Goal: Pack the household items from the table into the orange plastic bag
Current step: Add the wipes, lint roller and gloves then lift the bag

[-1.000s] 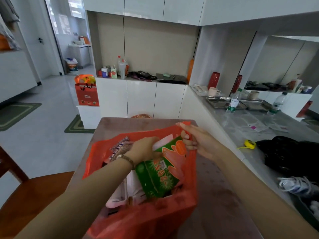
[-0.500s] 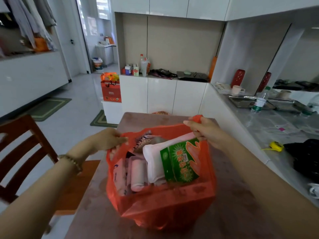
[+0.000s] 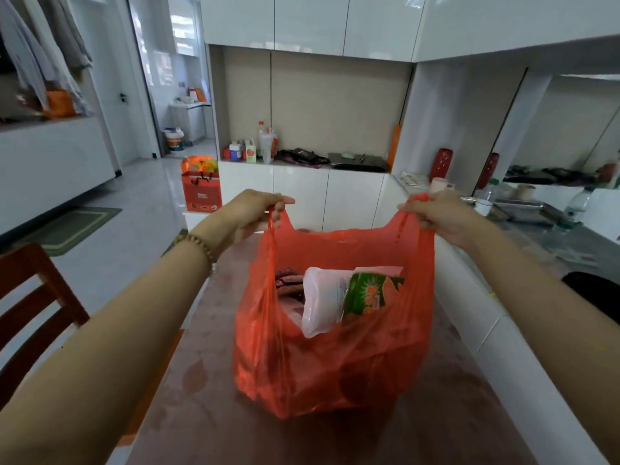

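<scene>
The orange plastic bag [image 3: 335,357] stands on the brown table [image 3: 436,414], stretched upward by its two handles. My left hand [image 3: 258,209] pinches the left handle and my right hand [image 3: 432,213] grips the right handle, both held above the bag. Inside the open mouth I see a green and orange packet [image 3: 372,293], a white plastic-wrapped pack [image 3: 322,300] and a dark patterned item [image 3: 288,280] behind them. The lower contents are hidden by the bag's wall.
A wooden chair [image 3: 37,307] stands at the table's left. A white counter [image 3: 523,330] runs along the right, with a black bag [image 3: 597,293], bottles and metal trays [image 3: 526,209] on it. White cabinets [image 3: 302,196] and a red gift bag [image 3: 201,193] stand beyond.
My left hand left the green packet in the bag, took the left rim, then the handle. Both hands rose and pulled the bag upright and taut.
</scene>
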A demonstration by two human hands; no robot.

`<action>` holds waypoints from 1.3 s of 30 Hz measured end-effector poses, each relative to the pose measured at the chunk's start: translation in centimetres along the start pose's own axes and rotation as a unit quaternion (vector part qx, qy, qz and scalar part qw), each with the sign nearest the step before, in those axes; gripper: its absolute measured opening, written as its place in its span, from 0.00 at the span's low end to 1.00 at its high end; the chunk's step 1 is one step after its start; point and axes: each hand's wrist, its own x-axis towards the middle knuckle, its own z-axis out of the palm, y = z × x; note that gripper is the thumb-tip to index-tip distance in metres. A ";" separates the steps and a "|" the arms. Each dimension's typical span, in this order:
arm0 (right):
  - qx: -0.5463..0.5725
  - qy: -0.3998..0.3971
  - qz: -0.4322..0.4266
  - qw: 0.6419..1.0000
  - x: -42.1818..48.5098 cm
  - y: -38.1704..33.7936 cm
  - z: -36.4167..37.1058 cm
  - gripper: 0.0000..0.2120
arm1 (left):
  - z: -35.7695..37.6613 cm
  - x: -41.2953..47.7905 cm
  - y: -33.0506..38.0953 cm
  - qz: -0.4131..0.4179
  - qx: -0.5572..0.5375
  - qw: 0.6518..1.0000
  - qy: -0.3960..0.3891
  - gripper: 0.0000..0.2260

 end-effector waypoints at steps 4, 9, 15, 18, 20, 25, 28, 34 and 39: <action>-0.072 -0.022 -0.031 0.997 -1.1 1.1 2.2 0.18 | -0.8 -0.1 -1.6 0.004 0.021 1.000 0.008 0.12; -0.153 -0.038 -0.034 0.987 -2.4 3.3 5.0 0.30 | -1.9 -1.1 -2.5 0.009 0.104 0.995 -0.010 0.12; -0.163 -0.039 -0.028 0.986 -4.8 5.3 6.0 0.33 | -2.4 -2.1 -4.1 0.027 0.207 0.978 0.006 0.14; -0.164 -0.053 -0.012 0.985 -6.2 6.5 5.9 0.34 | -2.2 -2.9 -4.9 0.029 0.217 0.976 0.001 0.14; -0.182 -0.071 -0.009 0.981 -7.3 6.9 5.7 0.33 | -1.8 -3.7 -5.2 0.030 0.236 0.971 0.001 0.10; -0.265 -0.020 -0.020 0.964 -10.0 6.4 4.9 0.29 | -0.8 -6.2 -5.5 0.039 0.254 0.964 0.066 0.13; -0.392 0.161 -0.204 0.883 -12.5 6.2 4.3 0.25 | -0.2 -7.6 -6.1 0.057 0.227 0.968 0.093 0.13; -0.300 -0.198 -0.133 0.924 -12.9 14.9 8.6 0.19 | 1.2 -9.2 -9.0 0.077 0.138 0.979 0.132 0.16; -0.338 -0.275 -0.050 0.899 -12.5 15.0 11.7 0.24 | 1.0 -9.4 -10.0 0.085 0.122 0.980 0.132 0.17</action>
